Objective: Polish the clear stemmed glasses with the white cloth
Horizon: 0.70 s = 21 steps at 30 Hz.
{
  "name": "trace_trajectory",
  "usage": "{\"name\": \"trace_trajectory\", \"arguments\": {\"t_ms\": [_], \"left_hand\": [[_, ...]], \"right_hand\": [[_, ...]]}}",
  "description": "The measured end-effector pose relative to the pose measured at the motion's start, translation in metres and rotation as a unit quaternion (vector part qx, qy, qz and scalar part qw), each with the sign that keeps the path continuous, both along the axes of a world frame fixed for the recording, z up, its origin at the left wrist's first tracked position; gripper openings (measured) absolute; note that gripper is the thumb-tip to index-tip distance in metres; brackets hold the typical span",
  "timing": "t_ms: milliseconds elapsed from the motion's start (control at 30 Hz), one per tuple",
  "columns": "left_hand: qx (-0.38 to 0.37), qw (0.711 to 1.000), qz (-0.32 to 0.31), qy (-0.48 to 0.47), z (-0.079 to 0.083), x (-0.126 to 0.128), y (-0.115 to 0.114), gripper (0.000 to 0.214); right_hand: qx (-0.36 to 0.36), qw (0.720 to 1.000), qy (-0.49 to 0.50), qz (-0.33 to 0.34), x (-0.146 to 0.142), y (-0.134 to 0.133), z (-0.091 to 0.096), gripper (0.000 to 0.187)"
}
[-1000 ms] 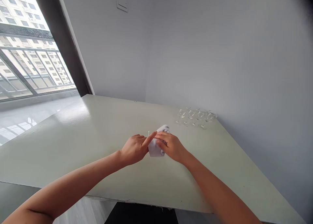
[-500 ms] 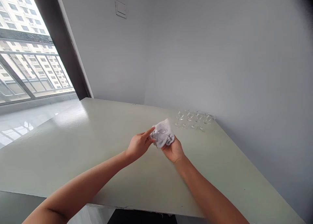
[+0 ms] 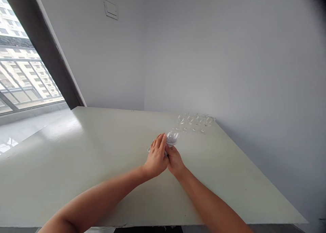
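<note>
Over the table (image 3: 102, 165), my left hand (image 3: 156, 158) is closed, with its fingers pressed together around the lower part of a clear stemmed glass (image 3: 172, 137). The bowl of this glass sticks out beyond the fingertips, tilted up and to the right. My right hand (image 3: 175, 160) meets the left from the other side, closed, its thumb just below the bowl. A white cloth (image 3: 165, 154) is mostly hidden between the two palms; only a small bit shows. The fingers of the right hand are largely covered.
Several clear stemmed glasses (image 3: 196, 121) stand upright in rows at the table's far right corner, near the wall (image 3: 216, 56). A window (image 3: 22, 73) with a railing outside is at left. A light switch (image 3: 111, 8) is on the wall.
My left hand has moved right and turned over the cloth, against my right hand. The cloth, spread in view before, is now mostly covered, and the glass bowl shows. The view has shifted right.
</note>
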<state>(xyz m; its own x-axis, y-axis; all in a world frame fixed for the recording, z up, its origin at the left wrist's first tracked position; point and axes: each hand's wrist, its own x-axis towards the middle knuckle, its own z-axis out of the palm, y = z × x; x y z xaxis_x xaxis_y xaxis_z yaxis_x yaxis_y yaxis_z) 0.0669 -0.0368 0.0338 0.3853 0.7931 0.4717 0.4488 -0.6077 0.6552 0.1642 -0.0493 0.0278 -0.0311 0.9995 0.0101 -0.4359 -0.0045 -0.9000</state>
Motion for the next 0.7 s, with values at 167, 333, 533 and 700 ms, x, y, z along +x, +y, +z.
{"name": "trace_trajectory", "arguments": {"t_ms": [167,333,533,700], "left_hand": [[-0.272,0.946,-0.076,-0.161,0.024,-0.021,0.014,0.054],[-0.472,0.805,-0.267,-0.24,0.031,-0.036,0.024,0.057],[-0.386,0.871,-0.158,-0.26,0.023,-0.039,0.024,0.046],[-0.391,0.865,-0.067,-0.307,0.013,-0.038,0.03,0.045]], "right_hand": [[-0.048,0.994,0.037,0.092,0.009,0.004,-0.002,0.033],[-0.071,0.972,0.09,0.205,0.008,-0.004,-0.011,0.033],[-0.046,0.978,-0.053,0.199,0.01,-0.003,-0.001,0.028],[0.025,0.942,-0.326,0.078,0.009,-0.003,0.006,0.022]]}}
